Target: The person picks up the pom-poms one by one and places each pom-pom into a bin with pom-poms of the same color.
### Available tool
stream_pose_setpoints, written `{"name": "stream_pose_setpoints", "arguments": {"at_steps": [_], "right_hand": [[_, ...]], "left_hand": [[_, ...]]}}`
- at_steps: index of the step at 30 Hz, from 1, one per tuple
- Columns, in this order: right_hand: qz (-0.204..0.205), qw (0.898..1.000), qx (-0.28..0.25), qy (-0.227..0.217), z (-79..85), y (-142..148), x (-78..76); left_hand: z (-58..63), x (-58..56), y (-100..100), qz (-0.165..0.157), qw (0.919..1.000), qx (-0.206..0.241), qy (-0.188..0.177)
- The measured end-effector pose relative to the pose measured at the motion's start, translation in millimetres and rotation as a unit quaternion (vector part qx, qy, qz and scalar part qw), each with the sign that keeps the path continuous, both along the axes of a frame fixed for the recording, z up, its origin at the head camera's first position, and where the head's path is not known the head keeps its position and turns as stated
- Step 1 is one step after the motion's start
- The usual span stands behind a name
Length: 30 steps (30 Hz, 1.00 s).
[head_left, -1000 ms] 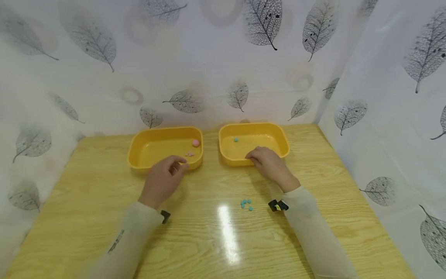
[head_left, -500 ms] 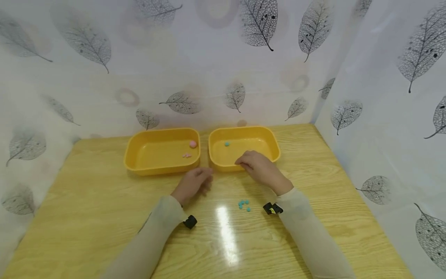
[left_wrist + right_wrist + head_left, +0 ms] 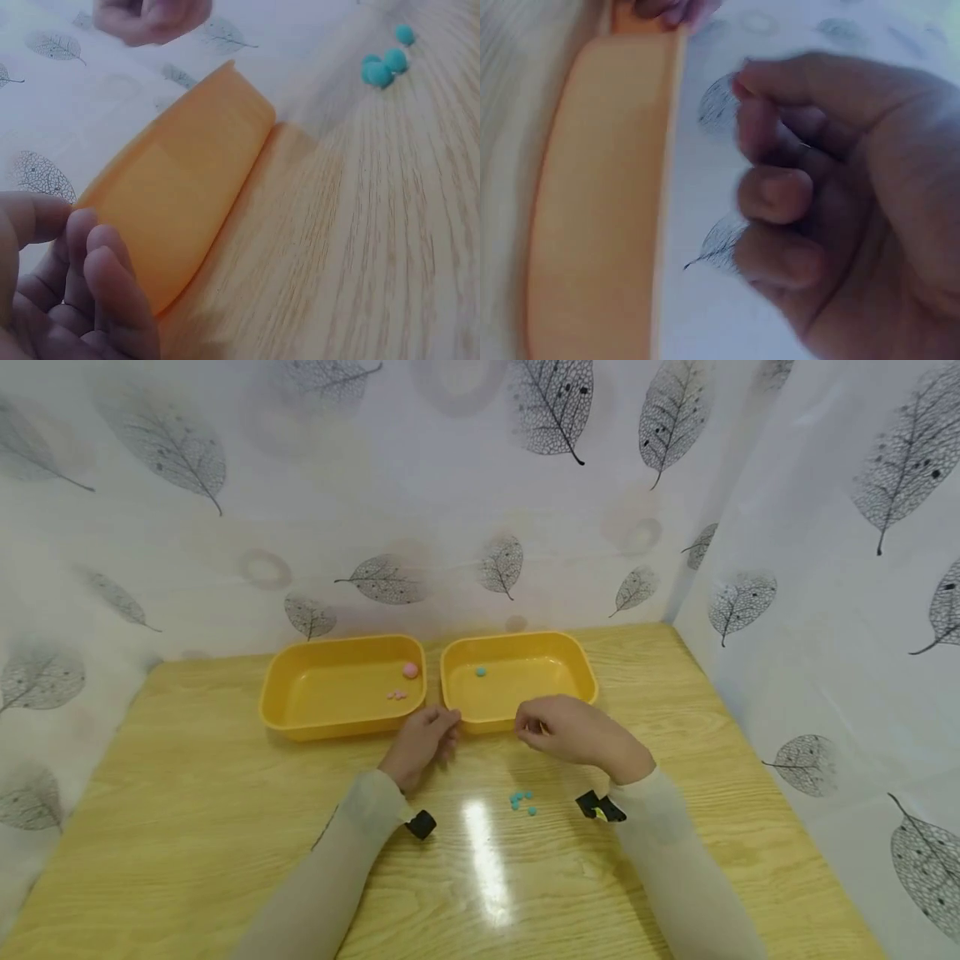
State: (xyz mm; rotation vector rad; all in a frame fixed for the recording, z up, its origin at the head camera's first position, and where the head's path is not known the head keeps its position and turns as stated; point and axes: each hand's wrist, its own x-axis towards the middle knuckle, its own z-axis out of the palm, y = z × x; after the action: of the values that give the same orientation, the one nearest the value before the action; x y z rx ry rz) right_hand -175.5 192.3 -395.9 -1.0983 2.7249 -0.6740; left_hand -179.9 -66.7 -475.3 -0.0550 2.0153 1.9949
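Observation:
Two yellow plastic trays stand side by side at the back of the table. My left hand (image 3: 422,743) pinches the rim of the right tray (image 3: 517,660) at its near left corner, thumb against fingers; the left wrist view shows this tray (image 3: 180,187) from outside. Over the near rim of the same tray is my right hand (image 3: 577,731), its fingers curled and its thumb meeting the index finger. In the right wrist view these fingertips stand apart from the rim, with nothing visible between them. A teal ball (image 3: 481,672) lies inside the right tray.
The left tray (image 3: 330,685) holds a pink ball (image 3: 410,670) and several small pink pieces (image 3: 397,695). In front of the right tray, several teal balls (image 3: 517,800) lie loose on the wooden table (image 3: 187,827). A leaf-printed curtain (image 3: 435,485) rises behind.
The left hand has left the left tray's rim and moved right to the right tray's corner. The right tray has shifted left, closer to the other. The right hand has come off the rim.

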Motion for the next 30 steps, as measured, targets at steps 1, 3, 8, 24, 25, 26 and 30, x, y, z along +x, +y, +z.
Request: {"name": "stream_pose_setpoints", "arguments": {"at_steps": [1,3,8,24,25,26,30], "right_hand": [[0.012,0.999,0.014,-0.031,2.7,-1,3.3],[0.025,0.994,0.048,-0.094,3.7,-6,9.4],[-0.052,0.959,0.149,-0.236,-10.3,-15,21.8],[-0.107,0.945,0.202,-0.235,-19.1,-30,27.7],[-0.100,0.948,0.198,-0.229,-20.1,-30,26.7],[-0.094,0.950,0.194,-0.226,-20.8,-30,25.5],[-0.072,0.960,0.187,-0.194,-25.7,-30,21.1]], "left_hand": [[0.7,0.0,0,0.000,1.0000,0.001,-0.003],[1.2,0.0,-1,-0.001,1.0000,0.000,-0.005],[0.5,0.1,-2,-0.011,0.9999,-0.007,-0.009],[2.7,1.5,-2,-0.014,0.9999,-0.009,0.000],[2.7,1.8,-2,-0.014,0.9999,-0.010,0.000],[2.5,1.9,-1,-0.013,0.9999,-0.011,-0.001],[1.7,2.0,0,-0.009,0.9999,-0.008,-0.005]]}}
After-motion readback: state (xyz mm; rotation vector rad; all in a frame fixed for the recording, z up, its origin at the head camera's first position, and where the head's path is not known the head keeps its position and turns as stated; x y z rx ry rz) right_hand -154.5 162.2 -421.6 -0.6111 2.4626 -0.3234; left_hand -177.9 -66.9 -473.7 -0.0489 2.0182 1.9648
